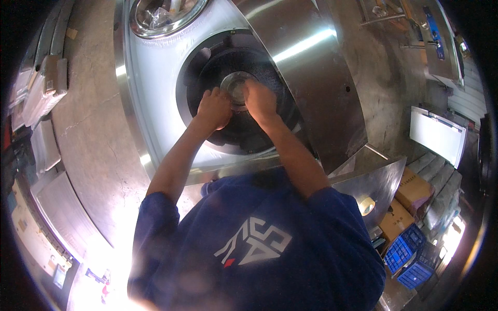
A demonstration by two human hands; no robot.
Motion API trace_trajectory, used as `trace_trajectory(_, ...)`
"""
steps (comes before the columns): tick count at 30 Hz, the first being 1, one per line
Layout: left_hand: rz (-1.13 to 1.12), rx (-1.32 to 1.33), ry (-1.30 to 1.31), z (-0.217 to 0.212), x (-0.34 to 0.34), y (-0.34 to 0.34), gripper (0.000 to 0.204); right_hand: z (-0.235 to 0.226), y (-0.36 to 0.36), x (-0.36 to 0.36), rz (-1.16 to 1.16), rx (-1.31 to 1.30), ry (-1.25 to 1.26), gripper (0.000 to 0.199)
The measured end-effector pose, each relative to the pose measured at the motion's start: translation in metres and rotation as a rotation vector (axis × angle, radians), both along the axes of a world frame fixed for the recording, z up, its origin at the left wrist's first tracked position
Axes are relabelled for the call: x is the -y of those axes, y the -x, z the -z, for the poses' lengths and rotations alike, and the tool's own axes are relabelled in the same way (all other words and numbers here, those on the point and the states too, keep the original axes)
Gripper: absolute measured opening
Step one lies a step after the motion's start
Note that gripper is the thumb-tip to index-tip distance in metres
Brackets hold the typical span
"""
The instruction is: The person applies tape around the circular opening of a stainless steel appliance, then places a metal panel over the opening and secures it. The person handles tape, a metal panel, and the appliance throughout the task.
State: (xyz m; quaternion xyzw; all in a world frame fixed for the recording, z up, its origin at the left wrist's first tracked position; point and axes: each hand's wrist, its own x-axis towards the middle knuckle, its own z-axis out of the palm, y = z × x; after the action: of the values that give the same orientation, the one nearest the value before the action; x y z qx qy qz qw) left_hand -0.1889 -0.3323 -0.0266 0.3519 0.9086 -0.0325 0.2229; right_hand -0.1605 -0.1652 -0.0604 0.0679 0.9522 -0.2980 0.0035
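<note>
A black round recessed basin [199, 67], like a large stove burner bowl, sits in a white-filmed steel worktop. At its middle lies a round greyish ring [237, 78] with a paler centre. My right hand [261, 100] is closed at the ring's right side, its fingertips on the rim. On the ring's left, my left hand [215, 107] is curled, fingers bent toward the black basin and the ring's edge. What its fingertips grip is hidden behind the hand.
A brushed steel panel [321, 78] lies across the worktop's right side. Farther off, a round metal-rimmed bowl [168, 18] holds clear plastic. At right are a tape roll [367, 206], blue crates [404, 248] and a cardboard box [413, 187]. Wrapped packages [49, 90] stand at left.
</note>
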Motion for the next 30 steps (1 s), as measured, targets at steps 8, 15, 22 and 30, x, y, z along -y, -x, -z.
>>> trace_trajectory(8, 0.002, -0.021, -0.003, 0.008, 0.002, 0.0, 0.03, 0.013, 0.0, 0.0, -0.081, 0.114, -0.086, 0.009)
trace_trajectory(15, -0.019, -0.043, -0.038, 0.016, 0.005, -0.002, 0.027, 0.013, 0.003, 0.0, -0.062, 0.038, -0.083, 0.009)
trace_trajectory(22, 0.011, 0.013, 0.006, 0.014, 0.004, 0.001, 0.035, 0.004, 0.004, 0.002, -0.097, 0.059, -0.084, 0.011)
trace_trajectory(30, -0.013, 0.044, -0.017, 0.008, 0.005, 0.001, 0.036, 0.001, 0.002, -0.001, -0.122, 0.149, -0.094, 0.013)
